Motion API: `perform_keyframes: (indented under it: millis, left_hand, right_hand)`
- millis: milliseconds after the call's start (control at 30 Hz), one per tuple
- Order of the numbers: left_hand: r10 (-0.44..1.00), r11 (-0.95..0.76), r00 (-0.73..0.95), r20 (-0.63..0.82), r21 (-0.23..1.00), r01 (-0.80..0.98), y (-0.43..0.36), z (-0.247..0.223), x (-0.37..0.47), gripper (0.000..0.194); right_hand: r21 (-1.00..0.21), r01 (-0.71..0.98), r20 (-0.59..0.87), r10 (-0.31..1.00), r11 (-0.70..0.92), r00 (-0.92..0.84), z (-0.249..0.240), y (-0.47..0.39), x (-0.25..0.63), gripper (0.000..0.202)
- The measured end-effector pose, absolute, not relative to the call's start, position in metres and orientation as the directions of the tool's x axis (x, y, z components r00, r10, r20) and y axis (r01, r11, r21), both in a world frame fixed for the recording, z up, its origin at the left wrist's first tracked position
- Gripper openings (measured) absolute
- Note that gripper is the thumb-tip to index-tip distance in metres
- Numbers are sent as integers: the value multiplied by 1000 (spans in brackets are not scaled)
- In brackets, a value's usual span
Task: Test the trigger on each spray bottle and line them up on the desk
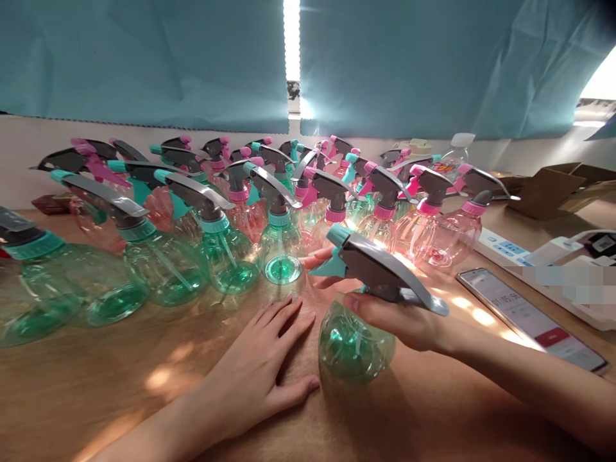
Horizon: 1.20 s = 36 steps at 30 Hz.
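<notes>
My right hand [404, 317] is wrapped round the neck of a green spray bottle [353, 346], which has a grey trigger head with a teal nozzle. The bottle leans a little at the front of the table, and some of my fingers show behind its teal trigger. My left hand [269, 359] lies flat on the wooden tabletop [144, 410] just left of that bottle, fingers spread, holding nothing. Beyond my left fingertips stands another green spray bottle [280, 253], one of a row that runs off to the left.
Several pink spray bottles [459, 228] and green ones crowd the back of the table. At the right lie a phone [529, 321] showing a timer, a white power strip [510, 250] and an open cardboard box [553, 189]. A blue-green cloth [144, 64] hangs behind.
</notes>
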<state>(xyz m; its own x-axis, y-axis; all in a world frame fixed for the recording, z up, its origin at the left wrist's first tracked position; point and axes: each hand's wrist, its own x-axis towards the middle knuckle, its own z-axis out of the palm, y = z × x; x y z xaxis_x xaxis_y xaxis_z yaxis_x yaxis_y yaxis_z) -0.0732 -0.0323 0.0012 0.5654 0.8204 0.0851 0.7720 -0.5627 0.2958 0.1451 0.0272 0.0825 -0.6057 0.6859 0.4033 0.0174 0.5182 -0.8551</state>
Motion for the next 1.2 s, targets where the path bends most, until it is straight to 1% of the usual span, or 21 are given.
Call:
perform_keyframes:
  millis: [133,400,667,900,1100,1200]
  left_hand:
    - [817,-570,569,93,284,771,-33,2,-74,69]
    - [806,-587,583,103,266,765,-32,2,-73,68]
    - [814,-574,575,82,262,776,-32,2,-73,70]
    - [797,-598,593,111,278,752,-33,1,-74,69]
    - [788,-612,606,109,249,750,-31,2,-72,68]
    - [796,-600,597,99,255,758,-31,2,-73,69]
  right_hand:
    - [-844,-12,427,658,536,-620,85,27,145,43]
    - [-831,-8,460,678,557,-573,90,25,138,47]
    - [-843,45,428,721,536,-545,85,25,141,46]
    - [-863,20,419,739,504,-527,79,26,141,37]
    - [-860,-8,435,725,510,-534,77,27,142,37]
    - [-864,9,419,731,503,-538,80,26,141,42]
